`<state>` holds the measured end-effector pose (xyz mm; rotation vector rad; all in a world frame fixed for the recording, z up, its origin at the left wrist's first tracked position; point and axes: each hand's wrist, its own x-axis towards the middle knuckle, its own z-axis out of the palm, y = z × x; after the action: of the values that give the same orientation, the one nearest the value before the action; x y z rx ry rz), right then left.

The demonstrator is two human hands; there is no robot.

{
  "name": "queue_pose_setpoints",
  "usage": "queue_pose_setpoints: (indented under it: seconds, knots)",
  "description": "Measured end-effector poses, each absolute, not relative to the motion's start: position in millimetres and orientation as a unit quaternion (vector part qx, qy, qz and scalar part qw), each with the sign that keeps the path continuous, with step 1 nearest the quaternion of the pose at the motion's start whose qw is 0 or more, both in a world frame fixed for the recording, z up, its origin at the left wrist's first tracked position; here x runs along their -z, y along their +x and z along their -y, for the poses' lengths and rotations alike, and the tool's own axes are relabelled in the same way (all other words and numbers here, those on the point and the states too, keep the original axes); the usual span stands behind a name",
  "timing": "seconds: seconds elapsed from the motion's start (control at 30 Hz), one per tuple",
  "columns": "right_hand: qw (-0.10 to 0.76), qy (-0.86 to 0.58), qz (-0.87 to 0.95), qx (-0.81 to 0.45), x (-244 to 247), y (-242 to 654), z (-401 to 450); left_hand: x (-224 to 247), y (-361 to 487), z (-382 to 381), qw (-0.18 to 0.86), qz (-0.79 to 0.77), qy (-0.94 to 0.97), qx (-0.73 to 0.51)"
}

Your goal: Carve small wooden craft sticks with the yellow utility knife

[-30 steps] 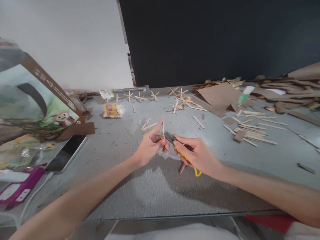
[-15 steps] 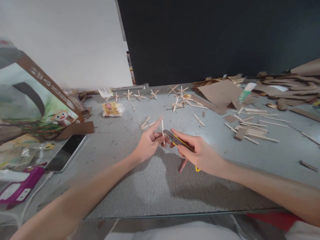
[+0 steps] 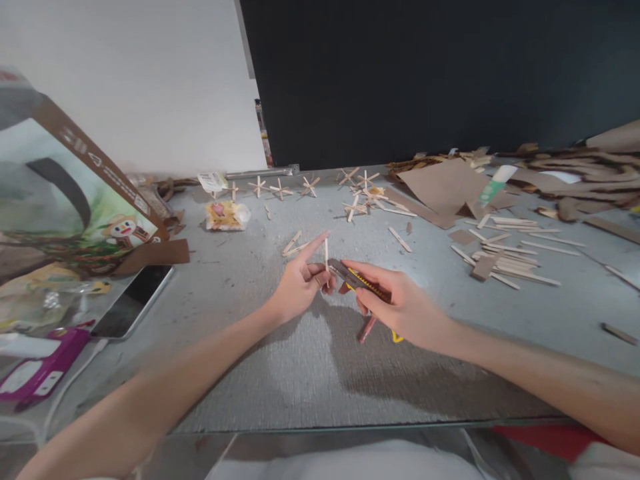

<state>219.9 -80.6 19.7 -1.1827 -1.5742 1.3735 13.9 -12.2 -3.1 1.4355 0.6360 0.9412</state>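
Between the thumb and fingers of my left hand [image 3: 299, 283] stands a thin wooden stick [image 3: 327, 252], nearly upright, with my index finger stretched out behind it. My right hand [image 3: 400, 300] is closed round a black and yellow utility knife [image 3: 367, 283]. The knife's tip is at the lower part of the stick; whether it touches cannot be made out. Under my right hand a pink pencil-like thing [image 3: 368, 330] shows in part. Just beyond my left hand, a few sticks [image 3: 293, 245] lie on the table.
Star shapes made of sticks [image 3: 281, 189] stand along the back of the grey table [image 3: 280, 393]. Loose sticks [image 3: 520, 263], cardboard [image 3: 435, 190] and a glue stick [image 3: 497, 185] lie at right. A phone [image 3: 134, 302], a purple device [image 3: 45, 367] and a printed bag [image 3: 75, 180] occupy the left.
The view has shifted very slightly. Both hands keep nearly the same pose, with the knife still at the stick.
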Motion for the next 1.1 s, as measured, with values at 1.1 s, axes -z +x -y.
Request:
queue_pose_setpoints:
  seconds: [1.1]
  knots:
    - [0.158, -0.229, 0.714, -0.642, -19, 289, 3, -5, 36, 54, 0.762, -0.185, 0.488, -0.383]
